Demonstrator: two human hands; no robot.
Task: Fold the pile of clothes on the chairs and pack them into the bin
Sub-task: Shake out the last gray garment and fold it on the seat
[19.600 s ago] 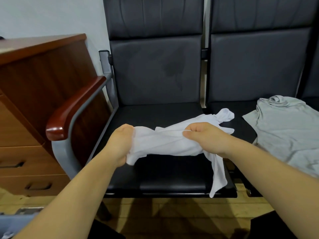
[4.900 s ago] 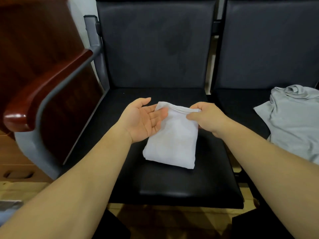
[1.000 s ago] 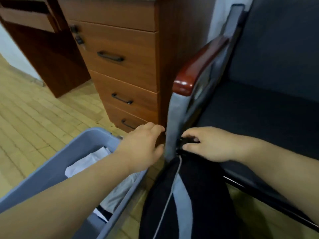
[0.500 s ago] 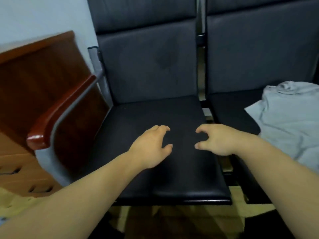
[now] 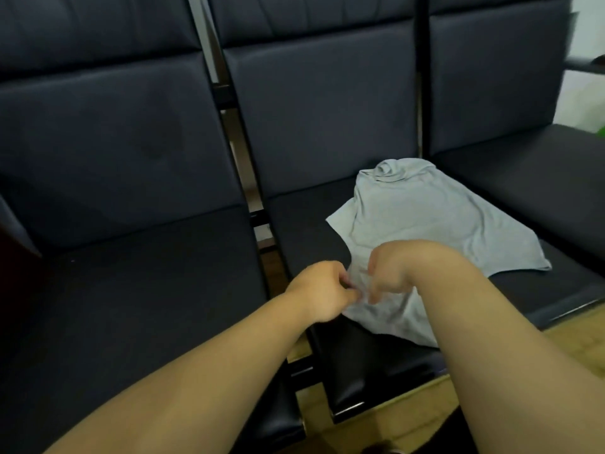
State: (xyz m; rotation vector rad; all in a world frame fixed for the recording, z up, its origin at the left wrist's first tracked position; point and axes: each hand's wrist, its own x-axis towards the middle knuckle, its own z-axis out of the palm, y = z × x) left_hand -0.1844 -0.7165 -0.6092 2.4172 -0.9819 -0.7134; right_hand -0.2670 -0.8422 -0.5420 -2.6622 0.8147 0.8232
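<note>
Head cam: curled fingers of L hand (image 5: 319, 291) & R hand (image 5: 394, 270) pinch edge of grey shirt (image 5: 422, 221) on chair (image 5: 304, 221).

- Row of dark padded chairs (image 5: 320, 103), joined side by side, backrests upright.
- Left seat (image 5: 147, 290): dark cushion.
- Middle seat (image 5: 301, 231): carries a grey garment (image 5: 419, 224), spread loosely and rumpled, collar toward the backrest, covering the seat's right part.
- Right seat (image 5: 523, 172): dark cushion.
- Wooden floor (image 5: 576, 326): visible below the seats' front edges.

left seat (image 5: 131, 306) open for passage, grey shirt (image 5: 425, 224) spread over middle seat (image 5: 301, 224), backrests (image 5: 311, 109) behind
</note>
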